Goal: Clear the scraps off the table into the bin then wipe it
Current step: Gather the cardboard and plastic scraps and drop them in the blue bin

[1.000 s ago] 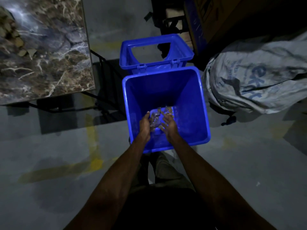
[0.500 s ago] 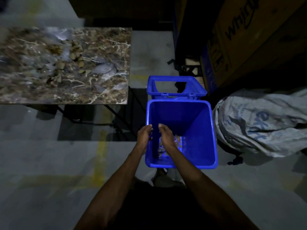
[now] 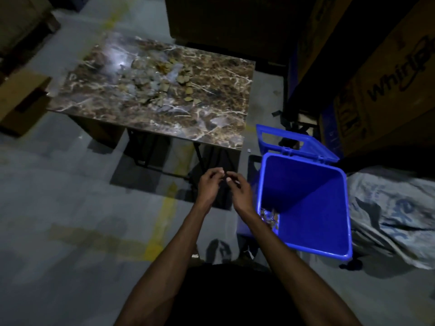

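Nearest, the left hand and right hand are hovering together over the floor, fingers loosely curled and holding nothing I can make out. Just beside them the blue bin is holding some scraps. Farther off, scraps are lying mid-bench; the next move likely calls for gathering another handful.

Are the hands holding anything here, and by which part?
Nothing visible: left hand and right hand hang loosely curled, beside the blue bin.
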